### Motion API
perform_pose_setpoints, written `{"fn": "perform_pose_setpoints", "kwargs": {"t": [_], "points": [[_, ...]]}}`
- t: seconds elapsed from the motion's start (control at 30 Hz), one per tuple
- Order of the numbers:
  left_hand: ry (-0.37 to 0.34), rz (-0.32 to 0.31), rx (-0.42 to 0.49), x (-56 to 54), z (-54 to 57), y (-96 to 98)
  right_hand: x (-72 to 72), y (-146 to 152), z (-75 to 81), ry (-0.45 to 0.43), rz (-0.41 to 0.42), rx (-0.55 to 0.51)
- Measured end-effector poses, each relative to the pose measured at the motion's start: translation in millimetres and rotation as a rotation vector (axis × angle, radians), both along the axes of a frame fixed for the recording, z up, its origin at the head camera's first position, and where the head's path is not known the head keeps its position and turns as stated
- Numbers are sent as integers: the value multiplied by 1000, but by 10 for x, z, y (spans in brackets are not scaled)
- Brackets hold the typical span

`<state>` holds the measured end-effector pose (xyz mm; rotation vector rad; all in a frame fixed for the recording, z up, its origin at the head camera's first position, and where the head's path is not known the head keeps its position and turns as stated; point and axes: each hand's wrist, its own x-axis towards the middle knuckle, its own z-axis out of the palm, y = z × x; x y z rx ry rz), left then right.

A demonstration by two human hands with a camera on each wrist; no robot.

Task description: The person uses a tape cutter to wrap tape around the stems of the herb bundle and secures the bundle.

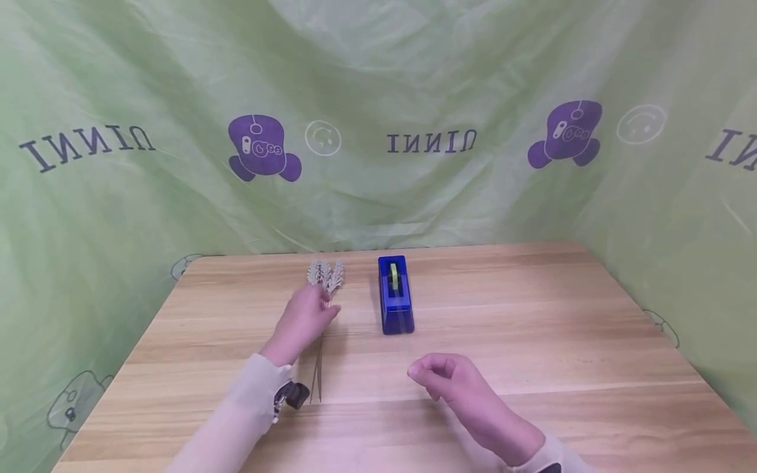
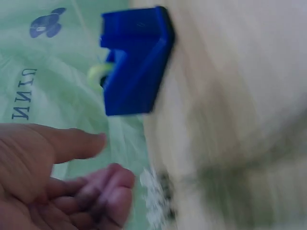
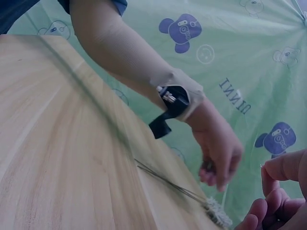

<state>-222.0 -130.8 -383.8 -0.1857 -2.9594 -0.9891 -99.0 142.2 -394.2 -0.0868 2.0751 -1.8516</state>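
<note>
My left hand hovers just over the thin stems of several pale grey-white flower sprigs, which lie on the table. Its fingers are loosely curled, with the thumb apart and nothing between them in the left wrist view. To the right of the sprigs stands a blue tape dispenser with a yellow-green roll core. Nearer the front, my right hand pinches thumb against forefinger. At those fingertips a tiny clear bit shows in the right wrist view; it looks like a piece of clear tape, mostly hidden.
The wooden table carries the sprigs and dispenser. A green printed curtain hangs behind and along both sides. A dark wrist camera on the left sleeve sits close to the stem ends.
</note>
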Motion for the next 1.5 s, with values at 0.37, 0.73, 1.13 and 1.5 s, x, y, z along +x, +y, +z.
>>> {"fn": "perform_pose_setpoints", "kwargs": {"t": [0.37, 0.73, 1.13, 1.5], "points": [[-245, 23, -45, 178, -181, -168, 23, 54, -1, -12, -13, 4], [-248, 19, -39, 200, -313, -165, 22, 39, 0, -19, -1, -11], [-95, 26, 19, 233, -313, -253, 11, 15, -4, -11, 17, -14], [160, 46, 86, 425, -54, -328, -6, 14, 29, 6, 11, 0]]}}
